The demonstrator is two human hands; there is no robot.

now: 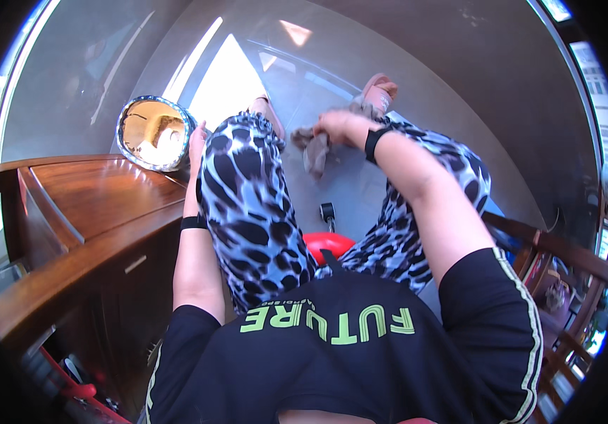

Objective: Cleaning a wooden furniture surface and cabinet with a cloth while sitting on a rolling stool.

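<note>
My right hand [336, 126], blurred, grips a brownish-grey cloth [314, 151] that hangs between my knees above the floor. Part of what looks like the same cloth lies near a pink slipper [377, 95] on my foot; whether the pieces join is unclear. My left hand [197, 146] is at the outer side of my left knee, beside an oval container [124, 127] with a blue patterned rim and a yellowish inside. Its fingers are partly hidden behind the leg, and whether they touch the container cannot be told.
At the left stands a brown wooden cabinet [108, 185] with a raised edge. I sit on a red seat [328, 245] with a caster wheel [327, 211] in front. A wooden shelf [574, 259] with various items is at the right. Sunlight falls on the glossy floor [304, 69].
</note>
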